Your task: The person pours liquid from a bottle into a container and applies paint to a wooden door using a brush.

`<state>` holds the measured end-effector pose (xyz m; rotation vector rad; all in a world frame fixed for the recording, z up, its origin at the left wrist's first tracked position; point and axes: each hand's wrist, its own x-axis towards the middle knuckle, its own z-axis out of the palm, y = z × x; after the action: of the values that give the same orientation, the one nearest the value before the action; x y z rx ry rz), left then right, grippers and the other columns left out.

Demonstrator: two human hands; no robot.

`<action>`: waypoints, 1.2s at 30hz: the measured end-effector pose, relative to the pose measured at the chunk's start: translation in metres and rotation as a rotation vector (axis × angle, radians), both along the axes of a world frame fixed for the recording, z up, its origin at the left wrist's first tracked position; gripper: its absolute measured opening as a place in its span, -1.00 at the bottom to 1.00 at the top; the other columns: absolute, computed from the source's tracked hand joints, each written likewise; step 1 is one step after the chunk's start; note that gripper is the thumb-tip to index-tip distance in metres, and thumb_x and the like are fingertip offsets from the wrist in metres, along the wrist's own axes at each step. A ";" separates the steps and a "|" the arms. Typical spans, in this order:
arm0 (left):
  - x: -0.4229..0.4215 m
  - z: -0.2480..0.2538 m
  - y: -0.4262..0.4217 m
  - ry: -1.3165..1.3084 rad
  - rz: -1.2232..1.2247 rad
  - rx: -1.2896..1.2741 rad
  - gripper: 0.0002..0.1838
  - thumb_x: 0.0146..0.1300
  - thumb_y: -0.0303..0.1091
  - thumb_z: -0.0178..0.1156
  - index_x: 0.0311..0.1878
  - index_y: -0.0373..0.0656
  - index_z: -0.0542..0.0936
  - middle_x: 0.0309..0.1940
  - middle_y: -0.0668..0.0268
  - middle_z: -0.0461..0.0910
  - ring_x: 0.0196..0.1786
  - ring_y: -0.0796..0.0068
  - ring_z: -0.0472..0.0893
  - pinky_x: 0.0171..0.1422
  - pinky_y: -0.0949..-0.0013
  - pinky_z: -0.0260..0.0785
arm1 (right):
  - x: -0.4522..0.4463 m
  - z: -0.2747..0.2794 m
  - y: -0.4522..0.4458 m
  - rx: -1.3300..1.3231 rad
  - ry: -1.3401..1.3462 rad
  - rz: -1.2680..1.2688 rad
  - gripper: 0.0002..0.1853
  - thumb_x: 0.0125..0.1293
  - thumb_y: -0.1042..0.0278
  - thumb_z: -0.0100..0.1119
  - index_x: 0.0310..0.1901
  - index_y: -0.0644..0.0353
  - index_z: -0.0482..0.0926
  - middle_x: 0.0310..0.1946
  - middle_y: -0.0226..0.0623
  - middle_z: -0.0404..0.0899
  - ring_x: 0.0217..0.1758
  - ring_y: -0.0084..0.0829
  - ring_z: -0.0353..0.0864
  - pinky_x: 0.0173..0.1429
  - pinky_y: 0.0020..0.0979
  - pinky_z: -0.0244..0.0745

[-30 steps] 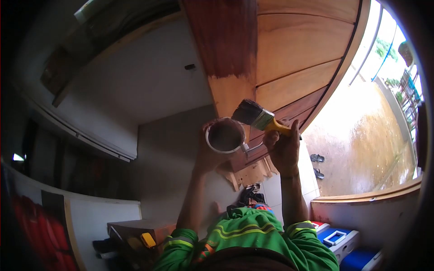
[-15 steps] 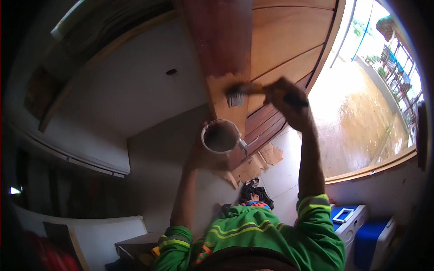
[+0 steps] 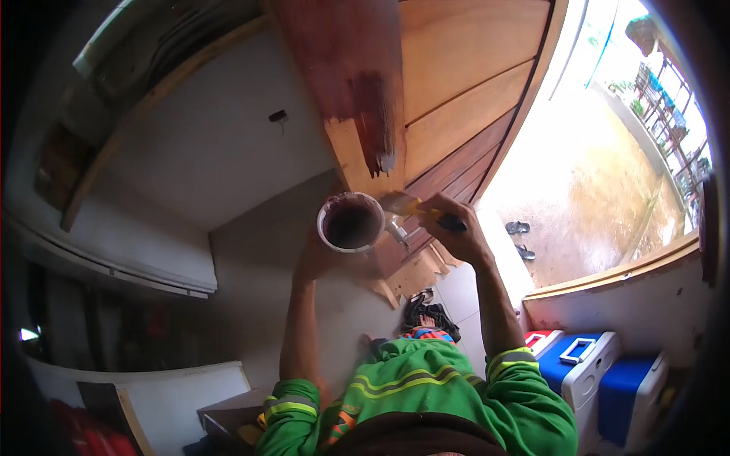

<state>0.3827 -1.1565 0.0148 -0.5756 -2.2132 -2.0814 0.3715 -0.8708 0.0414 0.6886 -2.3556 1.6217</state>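
Note:
My left hand [image 3: 310, 254] is wrapped round a round white-rimmed container [image 3: 350, 222] with dark liquid inside. In my right hand [image 3: 456, 228] is a paintbrush [image 3: 408, 204] with a yellow handle, its blurred head close to the container's right rim. Just above them stands a wooden door [image 3: 464, 76]. Its left upright board [image 3: 334, 45] is dark reddish brown on top and pale lower down, and a fresh dark streak [image 3: 374, 129] runs down onto the pale part. A metal door handle [image 3: 397, 232] shows right of the container.
Cardboard [image 3: 414, 280] lies on the floor below the door. Blue and white coolers [image 3: 585, 365] stand at the lower right, beside a red one. Sandals [image 3: 521, 239] lie outside the doorway. A white panel [image 3: 182, 403] is at the lower left.
A dark wet streak now covers some of the board's pale wood. My right hand has come down from the board with the brush, back beside the container.

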 end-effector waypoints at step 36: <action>-0.004 0.010 -0.010 -0.021 -0.018 -0.067 -0.01 -0.31 -0.42 0.73 0.29 -0.13 0.42 0.15 0.29 0.58 0.24 0.37 0.55 0.39 0.23 0.39 | -0.036 0.251 -0.005 -0.132 0.579 -0.122 -0.83 0.34 0.42 0.25 -0.23 0.30 0.78 -0.20 -0.18 0.72 -0.24 -0.35 0.73 -0.13 -0.43 0.64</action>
<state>0.3785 -1.1666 0.0250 -0.5828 -2.3054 -2.0377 0.3360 -0.8758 0.2925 0.8313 -1.8216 1.2901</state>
